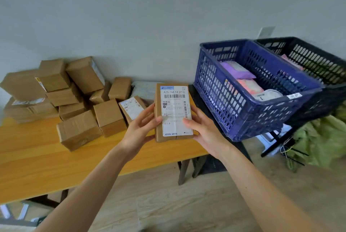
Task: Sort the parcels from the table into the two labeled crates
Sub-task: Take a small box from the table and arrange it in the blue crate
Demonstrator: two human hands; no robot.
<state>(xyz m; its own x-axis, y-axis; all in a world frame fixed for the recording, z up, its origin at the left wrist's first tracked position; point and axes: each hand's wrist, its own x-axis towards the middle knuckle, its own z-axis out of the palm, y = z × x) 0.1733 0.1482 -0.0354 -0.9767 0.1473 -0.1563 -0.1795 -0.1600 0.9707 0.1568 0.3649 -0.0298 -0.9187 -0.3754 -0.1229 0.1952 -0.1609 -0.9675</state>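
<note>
I hold a flat brown cardboard parcel (174, 100) with a white shipping label facing me, lifted above the right end of the wooden table (46, 158). My left hand (139, 128) grips its left edge and my right hand (204, 130) grips its right edge, thumbs on the label. A pile of brown parcels (61, 97) covers the table's back left. To the right stand a blue crate (241, 117) holding purple, pink and white soft parcels, and behind it a black crate (318, 63) with a pink parcel inside.
A grey soft mailer (144, 89) lies behind the held parcel. The crates rest on a dark stand (277, 138). Green fabric (322, 143) is heaped on the floor at the right. A white wall closes off the back.
</note>
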